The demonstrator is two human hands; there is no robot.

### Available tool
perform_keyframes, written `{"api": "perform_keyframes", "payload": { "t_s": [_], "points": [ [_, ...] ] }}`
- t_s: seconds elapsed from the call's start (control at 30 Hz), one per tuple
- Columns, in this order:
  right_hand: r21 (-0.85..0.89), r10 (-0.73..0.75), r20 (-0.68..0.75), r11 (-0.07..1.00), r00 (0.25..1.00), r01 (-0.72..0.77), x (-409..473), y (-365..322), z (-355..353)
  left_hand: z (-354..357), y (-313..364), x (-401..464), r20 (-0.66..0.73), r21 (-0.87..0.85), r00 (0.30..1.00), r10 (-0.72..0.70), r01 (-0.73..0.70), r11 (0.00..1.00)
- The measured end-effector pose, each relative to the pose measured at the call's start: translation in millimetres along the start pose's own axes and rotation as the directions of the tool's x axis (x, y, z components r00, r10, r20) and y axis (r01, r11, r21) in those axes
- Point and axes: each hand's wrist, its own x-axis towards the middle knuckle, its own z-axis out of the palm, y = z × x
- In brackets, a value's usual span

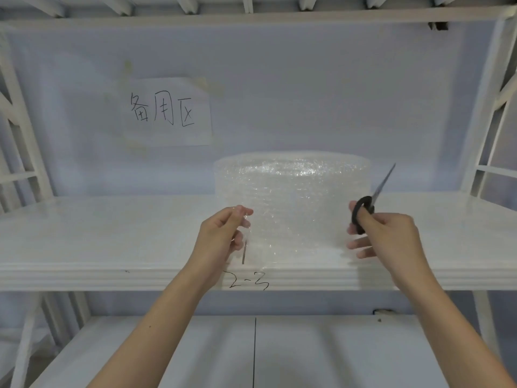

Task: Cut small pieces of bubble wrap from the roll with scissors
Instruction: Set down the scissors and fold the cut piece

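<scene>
A wide roll of clear bubble wrap (292, 180) stands upright on the white shelf (112, 233). A loose sheet of the wrap (293, 236) hangs from the roll toward me, held up between my two hands. My left hand (221, 233) pinches the sheet's left edge between thumb and fingers. My right hand (386, 233) grips black-handled scissors (372, 197), whose blades point up and to the right, away from the sheet; its lower fingers touch the sheet's right edge.
A paper sign (165, 110) with handwritten characters is taped to the back wall. The shelf's front edge (307, 280) carries the handwritten mark "2-3". A lower white shelf (195, 354) lies beneath my forearms. White rack posts stand at both sides.
</scene>
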Motion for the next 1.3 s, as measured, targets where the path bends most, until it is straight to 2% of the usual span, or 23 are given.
{"api": "perform_keyframes", "payload": {
  "t_s": [0.1, 0.17, 0.23, 0.37, 0.47, 0.53, 0.57, 0.63, 0.7, 0.77, 0.83, 0.9, 0.97, 1.2, 1.3],
  "points": [
    [-0.240, 0.015, -0.093, 0.970, 0.996, -0.037, 12.4, 15.4, -14.5, 3.4, 0.1, -1.6, 0.023, 0.005, 1.000, -0.003, 0.003, 1.000],
    [-0.462, 0.011, -0.105, 0.885, 0.994, -0.059, 20.8, 25.0, -19.4, 5.8, 1.1, -2.7, 0.057, 0.028, 0.998, -0.001, -0.001, 1.000],
    [-0.607, 0.041, -0.107, 0.788, 0.993, -0.098, 26.2, 30.7, -20.3, 7.7, 2.3, -3.3, 0.085, 0.050, 0.996, 0.007, -0.012, 0.999],
    [-0.719, 0.076, -0.074, 0.687, 0.994, -0.106, 32.5, 31.3, -14.4, 8.1, 3.0, -2.2, 0.111, 0.071, 0.994, 0.017, -0.025, 0.997],
    [-0.856, 0.039, -0.064, 0.511, 0.997, -0.075, 34.5, 35.2, -7.7, 3.2, 3.6, -0.5, 0.126, 0.054, 0.992, 0.022, -0.029, 0.998],
    [-0.912, -0.052, -0.086, 0.406, 0.995, -0.058, 33.9, 40.4, -2.3, -2.8, 5.7, 0.3, 0.121, 0.053, 0.992, 0.028, -0.035, 0.998],
    [-0.916, -0.139, -0.093, 0.400, 0.986, -0.030, 31.7, 40.3, 1.3, -6.5, 6.9, 0.5, 0.115, 0.055, 0.993, 0.032, -0.039, 0.998],
    [-0.876, -0.343, -0.097, 0.475, 0.934, 0.084, 20.8, 31.7, 12.4, -13.9, 9.3, 1.1, 0.103, 0.059, 0.994, 0.041, -0.048, 0.997],
    [-0.735, -0.454, -0.040, 0.617, 0.890, 0.282, 3.8, 11.7, 31.3, -20.8, 10.1, 2.0, 0.084, 0.062, 0.995, 0.047, -0.052, 0.997],
    [-0.471, -0.460, 0.081, 0.764, 0.884, 0.441, -17.4, -13.9, 55.9, -25.5, 10.3, 2.7, 0.060, 0.058, 0.997, 0.043, -0.046, 0.997],
    [-0.263, -0.417, 0.244, 0.840, 0.875, 0.474, -35.2, -34.1, 84.0, -29.7, 11.1, 3.6, 0.036, 0.048, 0.999, 0.039, -0.040, 0.998],
    [-0.159, -0.309, 0.418, 0.901, 0.855, 0.403, -43.7, -42.1, 112.5, -34.7, 13.3, 3.7, 0.028, 0.038, 0.998, 0.048, -0.049, 0.998],
    [-0.129, -0.196, 0.508, 0.945, 0.839, 0.299, -45.2, -43.0, 135.3, -40.4, 15.9, 3.5, 0.024, 0.043, 0.998, 0.062, -0.063, 0.997],
    [0.010, -0.047, 0.547, 0.999, 0.836, 0.051, -28.6, -35.6, 175.4, -64.5, 21.4, 1.1, 0.015, 0.175, 0.991, 0.131, -0.131, 0.976],
    [0.142, -0.006, 0.563, 0.986, 0.826, -0.089, -23.3, -31.5, 183.4, -75.0, 19.3, 1.0, 0.033, 0.169, 0.985, 0.168, -0.171, 0.971]
  ]
}}
